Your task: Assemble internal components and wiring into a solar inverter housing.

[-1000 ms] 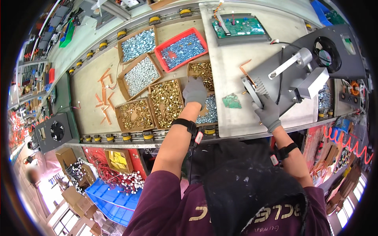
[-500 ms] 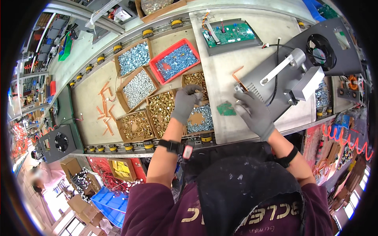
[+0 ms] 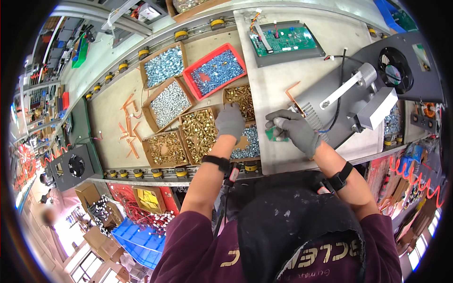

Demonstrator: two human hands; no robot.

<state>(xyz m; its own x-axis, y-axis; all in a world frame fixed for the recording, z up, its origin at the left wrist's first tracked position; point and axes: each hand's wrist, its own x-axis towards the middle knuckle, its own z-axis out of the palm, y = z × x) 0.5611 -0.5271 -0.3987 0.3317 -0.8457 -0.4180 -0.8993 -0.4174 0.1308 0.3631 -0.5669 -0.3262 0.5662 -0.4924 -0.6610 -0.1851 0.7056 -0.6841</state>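
Note:
My left hand (image 3: 230, 122), in a grey glove, reaches to a cardboard box of brass-coloured screws (image 3: 243, 100). Its fingers are curled down at the box's near left side, and their tips are hidden. My right hand (image 3: 297, 131), gloved too, hovers with bent fingers over a small green circuit board piece (image 3: 271, 134) on the pale board. Whatever its fingers may hold is too small to make out. Just beyond that hand, a bent copper strip (image 3: 291, 92) stands beside a finned heatsink (image 3: 311, 114) on a dark grey metal panel (image 3: 325, 78).
Boxes of brass fasteners (image 3: 198, 129) and silver screws (image 3: 169, 104) sit left, near a red tray of bluish fasteners (image 3: 214, 73). Copper strips (image 3: 127, 125) lie farther left. A green circuit board (image 3: 288, 40) stands at the back. The panel carries a fan (image 3: 395, 70) and black cable (image 3: 340, 94).
My left hand has lowered its fingers to the box of brass screws. My right hand has drawn back from the copper strip and heatsink, toward the green board piece.

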